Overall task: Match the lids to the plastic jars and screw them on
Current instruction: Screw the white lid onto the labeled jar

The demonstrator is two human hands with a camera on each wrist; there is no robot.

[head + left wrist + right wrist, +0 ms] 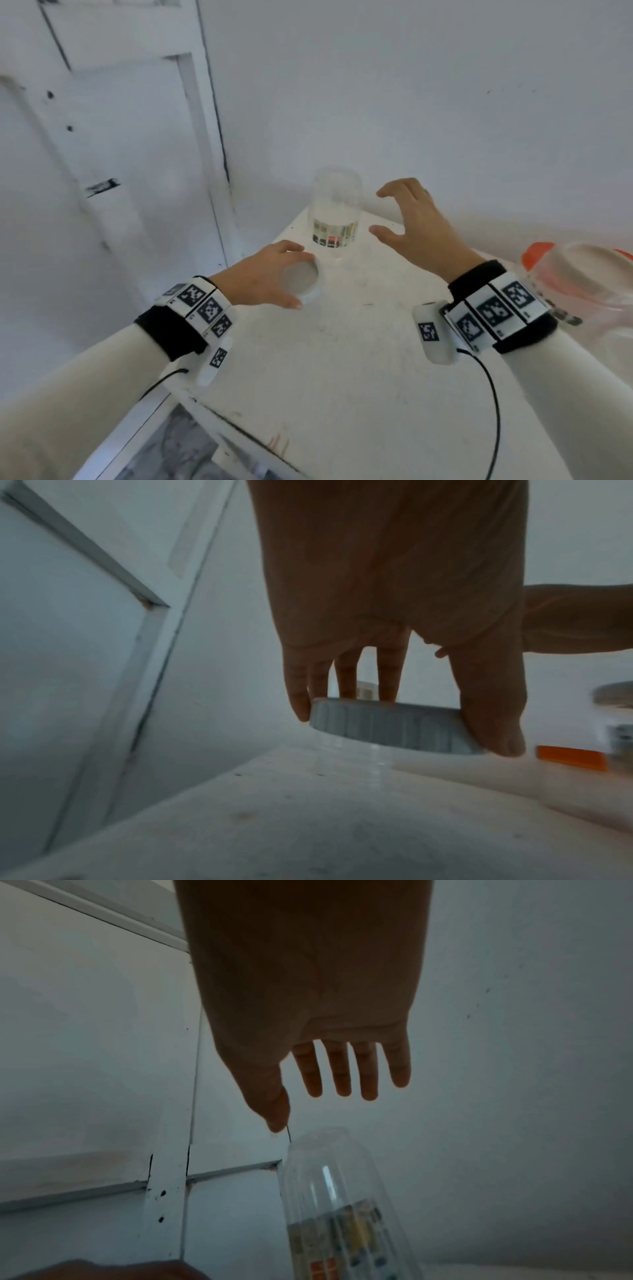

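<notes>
Barely begun: white lid (301,279) pinched at its rim in the left hand (263,277) just above the desk (342,359), right hand (411,219) spread and empty beside the uncapped clear jar (336,212), second jar (582,284) and orange lid (537,257) waiting right.

The clear jar (336,209) is glossy see-through plastic with a printed paper-like label; beside it the white lid (394,727) looks matt and ribbed (blurred), on a scuffed matt painted table (342,359).
</notes>
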